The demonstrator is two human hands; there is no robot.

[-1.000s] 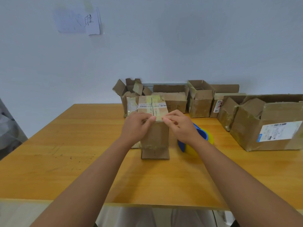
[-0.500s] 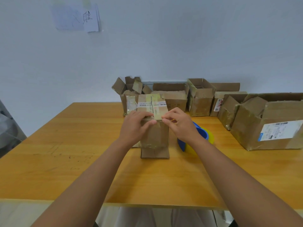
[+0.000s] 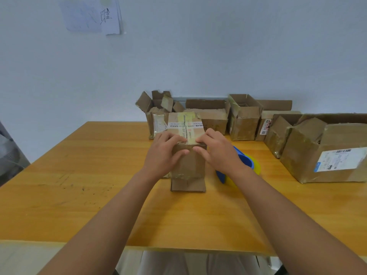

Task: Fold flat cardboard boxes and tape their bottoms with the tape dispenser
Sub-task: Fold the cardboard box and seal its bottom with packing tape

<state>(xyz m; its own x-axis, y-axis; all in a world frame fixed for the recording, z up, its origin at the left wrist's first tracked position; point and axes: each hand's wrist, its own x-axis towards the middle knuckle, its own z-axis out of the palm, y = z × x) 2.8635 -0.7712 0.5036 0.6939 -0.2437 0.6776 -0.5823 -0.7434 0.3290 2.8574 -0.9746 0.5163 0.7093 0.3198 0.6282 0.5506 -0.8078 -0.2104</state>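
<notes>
From the head view, we saw a small, worn brown cardboard box (image 3: 187, 155) standing upturned near the middle of the orange wooden table (image 3: 79, 195), its bottom flaps folded shut on top and one flap splayed flat on the table below. Our left hand (image 3: 163, 153) and right hand (image 3: 219, 153) both pinched the near top edge, thumbs on the front face, fingers over the closed flaps. We judged the folding of this box done and fresh taping of its seam yet to come; the blue and yellow tape dispenser (image 3: 245, 164) lay unheld just beside the right wrist. Along the white wall (image 3: 218, 56), a row of erected brown cardboard boxes (image 3: 244, 120) stood open-topped, seemingly finished.
</notes>
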